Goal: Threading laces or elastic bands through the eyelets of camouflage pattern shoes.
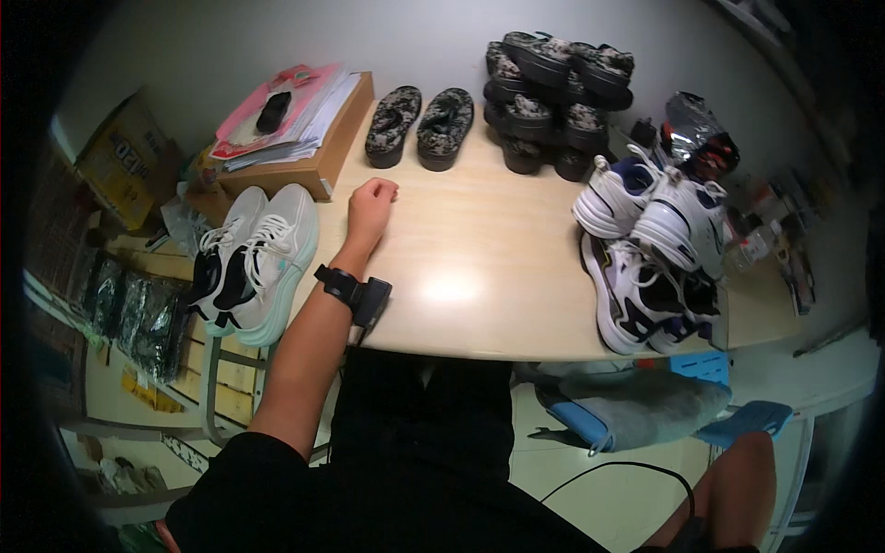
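Observation:
My left hand (371,200) rests on the light wood tabletop (477,242), its fingers curled in with nothing seen in them. A black strap with a small box-shaped device (361,297) is around that wrist. Left of the forearm, a pair of pale grey sneakers (266,259) with mint soles stands at the table's edge. Beyond the hand lies a pair of black-and-grey camouflage-patterned shoes (446,131). Several similar shoes (553,104) are stacked to their right. White sneakers with dark trim (632,283) are piled at the table's right side. My right hand is out of view; only part of that arm shows at lower right.
A cardboard box (339,138) bearing papers and a pink folder stands at back left. Silver-and-red packaging (698,138) and a clear bottle (755,245) lie at far right. Below the table edge are a grey-green cloth bundle (643,408) and a dark cable (622,464).

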Motion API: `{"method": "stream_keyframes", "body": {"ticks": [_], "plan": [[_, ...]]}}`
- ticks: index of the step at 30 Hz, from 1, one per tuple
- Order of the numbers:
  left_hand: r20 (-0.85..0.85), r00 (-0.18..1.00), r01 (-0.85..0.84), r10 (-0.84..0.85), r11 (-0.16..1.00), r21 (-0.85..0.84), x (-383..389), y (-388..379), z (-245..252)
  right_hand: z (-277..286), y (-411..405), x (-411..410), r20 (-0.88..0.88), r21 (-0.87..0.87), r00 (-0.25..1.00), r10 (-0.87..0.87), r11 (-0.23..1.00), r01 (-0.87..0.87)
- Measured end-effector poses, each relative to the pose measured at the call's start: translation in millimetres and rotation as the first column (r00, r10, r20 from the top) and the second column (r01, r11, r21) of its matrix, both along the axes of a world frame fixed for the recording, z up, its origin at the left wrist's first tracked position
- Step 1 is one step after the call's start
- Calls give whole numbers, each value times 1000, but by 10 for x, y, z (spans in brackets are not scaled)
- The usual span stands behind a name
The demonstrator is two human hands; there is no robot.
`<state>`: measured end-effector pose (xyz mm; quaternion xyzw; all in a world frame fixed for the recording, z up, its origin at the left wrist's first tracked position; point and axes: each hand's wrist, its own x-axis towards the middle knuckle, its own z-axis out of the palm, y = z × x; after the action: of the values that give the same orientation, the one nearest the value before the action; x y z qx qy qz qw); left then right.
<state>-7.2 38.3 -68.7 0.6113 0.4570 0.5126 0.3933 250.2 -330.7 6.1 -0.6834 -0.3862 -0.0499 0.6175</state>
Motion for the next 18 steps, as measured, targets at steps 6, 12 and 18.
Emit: {"method": "stream_keyframes", "body": {"ticks": [6, 12, 18], "plan": [[48, 999, -9, 5, 996, 89, 193, 23, 343, -67, 37, 43, -28, -5, 1000, 7, 1000, -7], [-417, 888, 115, 194, 784, 610, 593, 423, 503, -90, 85, 68, -37, 20, 999, 33, 999, -33], [-626, 769, 165, 127, 907, 387, 794, 465, 458, -98, 13, 79, -47, 44, 998, 29, 999, -27]]}}
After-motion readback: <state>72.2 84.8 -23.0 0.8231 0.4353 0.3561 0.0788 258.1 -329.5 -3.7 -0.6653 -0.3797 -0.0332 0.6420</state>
